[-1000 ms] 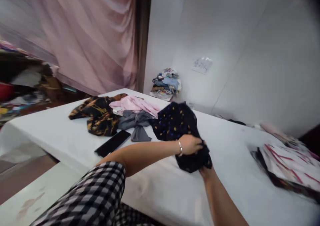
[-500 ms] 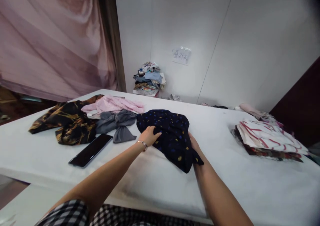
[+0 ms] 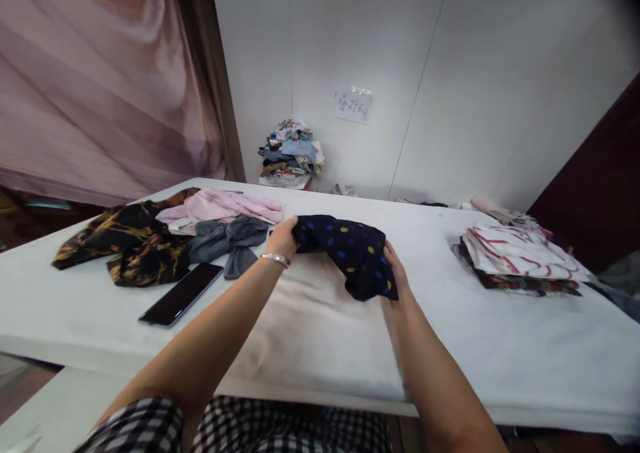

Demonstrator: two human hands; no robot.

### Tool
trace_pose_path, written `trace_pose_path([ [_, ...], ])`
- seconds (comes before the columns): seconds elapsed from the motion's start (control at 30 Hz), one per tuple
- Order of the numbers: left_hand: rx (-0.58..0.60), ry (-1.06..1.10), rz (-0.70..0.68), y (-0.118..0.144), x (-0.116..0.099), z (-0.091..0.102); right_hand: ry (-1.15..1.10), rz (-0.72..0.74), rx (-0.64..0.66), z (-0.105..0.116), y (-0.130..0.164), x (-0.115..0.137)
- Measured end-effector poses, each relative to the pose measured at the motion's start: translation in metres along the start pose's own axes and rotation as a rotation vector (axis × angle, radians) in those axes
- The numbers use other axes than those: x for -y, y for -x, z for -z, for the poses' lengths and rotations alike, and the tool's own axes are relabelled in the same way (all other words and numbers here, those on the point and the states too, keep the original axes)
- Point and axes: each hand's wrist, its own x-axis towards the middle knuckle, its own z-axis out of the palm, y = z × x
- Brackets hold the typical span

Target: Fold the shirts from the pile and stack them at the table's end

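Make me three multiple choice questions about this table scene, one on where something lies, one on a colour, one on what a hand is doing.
1. Where does the phone lie?
A. near the black-and-gold garment
B. on the striped stack
C. on the floor

2. What colour is the garment held in both hands?
A. pink
B. dark navy with coloured dots
C. grey

3. What is the left hand doing?
A. resting on the phone
B. gripping the dotted garment's edge
C. hanging clear of the table

Answers: A, the black-and-gold garment lies just behind it; B, the dotted garment shows it; B, its fingers close on the cloth.

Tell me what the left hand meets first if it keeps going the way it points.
Likely only bare white table, then the wall; the left hand grips the navy dotted cloth. Depth is unclear.
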Motion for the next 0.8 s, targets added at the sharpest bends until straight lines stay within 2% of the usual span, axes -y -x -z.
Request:
trace_pose_path([
  [0.07,-0.132,0.088,0.073,-0.009,-0.008,0.007,-0.076,-0.037,-0.049,0.003,-0.001,0.004],
  [0.17,-0.298,0.067,0.196,-0.007,-0.003,0.030,-0.058,-0.057,-0.053,0.004,0.001,0.004],
  [0.3,-0.379,-0.100,0.192,0.022,0.015,0.057,0.208,0.005,0.003,0.002,0.004,-0.006],
  [0.37,-0.324,-0.190,0.078,0.043,0.022,0.055,0.428,0.081,0.030,0.000,0.004,-0.014],
  [0.47,-0.041,-0.478,-0.207,0.075,0.030,0.036,0.777,0.251,0.098,-0.006,0.006,-0.026],
  [0.5,0.047,-0.568,-0.259,0.083,0.034,0.029,0.899,0.309,0.127,-0.008,0.006,-0.029],
  [0.57,0.131,-0.632,-0.219,0.092,0.040,0.018,1.118,0.394,0.199,-0.014,0.010,-0.033],
  [0.63,0.126,-0.582,-0.101,0.091,0.047,0.015,1.223,0.449,0.261,-0.020,0.015,-0.033],
  [0.8,0.008,-0.346,0.019,0.057,0.049,0.031,1.144,0.618,0.315,-0.030,0.045,-0.020],
])
